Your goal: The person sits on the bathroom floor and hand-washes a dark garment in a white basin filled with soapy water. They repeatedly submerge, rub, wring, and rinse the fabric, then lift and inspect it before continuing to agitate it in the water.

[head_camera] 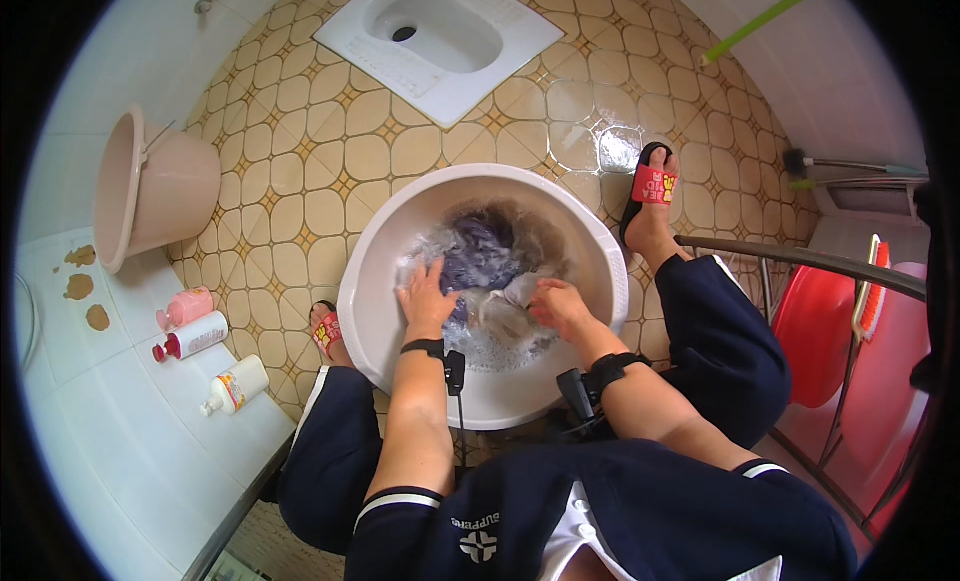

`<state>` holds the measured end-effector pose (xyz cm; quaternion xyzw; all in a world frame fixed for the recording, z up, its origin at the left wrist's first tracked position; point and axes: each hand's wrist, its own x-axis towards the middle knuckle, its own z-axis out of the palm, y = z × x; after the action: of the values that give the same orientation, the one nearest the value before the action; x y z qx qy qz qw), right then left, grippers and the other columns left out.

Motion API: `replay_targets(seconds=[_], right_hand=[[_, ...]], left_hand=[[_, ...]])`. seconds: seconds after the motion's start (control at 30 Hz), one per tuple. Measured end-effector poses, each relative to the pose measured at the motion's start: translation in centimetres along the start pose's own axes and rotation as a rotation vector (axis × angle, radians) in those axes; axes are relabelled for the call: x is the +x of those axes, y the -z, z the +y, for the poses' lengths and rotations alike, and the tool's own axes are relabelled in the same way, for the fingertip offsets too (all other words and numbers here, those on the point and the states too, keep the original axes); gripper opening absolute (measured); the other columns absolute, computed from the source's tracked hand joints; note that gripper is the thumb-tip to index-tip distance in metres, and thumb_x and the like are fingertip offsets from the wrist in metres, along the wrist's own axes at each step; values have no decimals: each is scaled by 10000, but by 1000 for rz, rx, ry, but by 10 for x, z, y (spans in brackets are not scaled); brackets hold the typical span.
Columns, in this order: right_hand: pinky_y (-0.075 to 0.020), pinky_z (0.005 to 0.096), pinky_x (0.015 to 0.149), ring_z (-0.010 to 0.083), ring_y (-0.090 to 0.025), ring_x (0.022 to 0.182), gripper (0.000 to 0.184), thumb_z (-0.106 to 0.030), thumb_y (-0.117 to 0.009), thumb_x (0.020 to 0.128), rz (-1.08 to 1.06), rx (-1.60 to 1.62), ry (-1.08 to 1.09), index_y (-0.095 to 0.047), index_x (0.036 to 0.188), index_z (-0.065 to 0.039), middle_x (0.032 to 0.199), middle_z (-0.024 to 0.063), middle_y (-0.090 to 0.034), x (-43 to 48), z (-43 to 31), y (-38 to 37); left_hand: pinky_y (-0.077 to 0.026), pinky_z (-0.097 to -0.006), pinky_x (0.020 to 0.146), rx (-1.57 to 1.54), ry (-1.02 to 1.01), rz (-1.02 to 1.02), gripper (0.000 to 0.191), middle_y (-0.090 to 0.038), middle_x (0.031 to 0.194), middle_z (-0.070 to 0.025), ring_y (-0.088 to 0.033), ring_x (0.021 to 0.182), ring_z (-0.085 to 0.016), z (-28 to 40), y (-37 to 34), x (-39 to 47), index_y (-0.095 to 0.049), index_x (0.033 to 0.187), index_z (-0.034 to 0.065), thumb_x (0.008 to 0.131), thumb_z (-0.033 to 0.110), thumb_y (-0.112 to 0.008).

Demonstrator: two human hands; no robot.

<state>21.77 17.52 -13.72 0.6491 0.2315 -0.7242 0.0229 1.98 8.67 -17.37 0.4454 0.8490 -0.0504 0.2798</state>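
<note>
In front of me, between my feet, stands a large pale plastic basin (375, 236) of foamy water. A dark blue-purple cloth (480, 258) lies in the water, with a pale grey wet cloth (506, 311) beside it. My left hand (427, 300) is at the left of the water, fingers spread and wet, next to the dark cloth. At the right side, my right hand (559, 305) has its fingers curled at the edge of the pale cloth. Whether they grip it cannot be made out. A strapped device sits on each forearm.
Left, a beige bucket (176, 191) stands near several pump bottles, including a white one (238, 382). A squat toilet (442, 33) lies ahead in the tiled floor (315, 161). On the right are a metal rack bar (795, 255), a red basin (814, 333) and an orange-bristled brush (870, 296).
</note>
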Motion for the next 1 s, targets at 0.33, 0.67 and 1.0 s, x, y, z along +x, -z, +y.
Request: replay_targets(seconds=[0.33,0.67,1.0], right_hand=[[-400,497,880,339,-555,949,463,-444,-549,828,-360,556,-109,-525,1083,-59,1067,182,-567,-18,-15,-56],[-459,339,577,209,-556,600,240,-320,-572,836,-547,543,241,-577,757,-93,705,63,-604,-41,-24,-74],[-424,341,756,171,-556,816,252,-231,-595,791,-229,-17,641,-552,969,-58,886,57,-595,-147,-32,-81]], left_hand=[[-472,-336,681,-1228,36,-13,295,-653,788,-125,-624,718,-223,70,8,-38,-631,975,73,702,181,-646],[-458,-384,570,-928,-69,403,382,-597,655,-223,-616,617,-328,95,118,-122,-624,719,-40,753,339,-600],[-459,-340,648,-1323,180,517,382,-644,764,-93,-607,685,-211,13,78,-92,-635,825,-33,794,344,-587]])
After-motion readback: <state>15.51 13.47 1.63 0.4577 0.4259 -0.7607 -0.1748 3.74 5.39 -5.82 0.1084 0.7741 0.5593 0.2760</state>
